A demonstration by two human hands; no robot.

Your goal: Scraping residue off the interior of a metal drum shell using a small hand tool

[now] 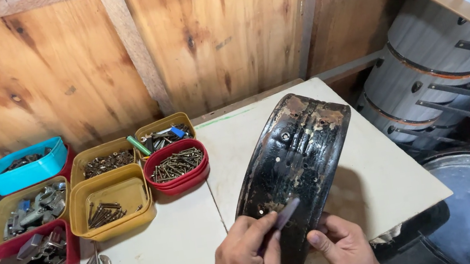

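Black curved metal fender point(293, 167), rusted and flaking along its ribbed inner face, stands tilted on the white tabletop point(166, 254) with its near end between my 2 hands. My left hand point(248, 260) has its fingers closed round a thin flat purple-grey strip point(284, 214), tip pressed to the fender's lower left edge by a small hole, while my right hand point(342, 249) cups the bottom rim with fingers curled loosely, steadying it. I judge this a scraping or marking step (the rust patches sit further up), so next I'd need firm support and a controlled stroke.
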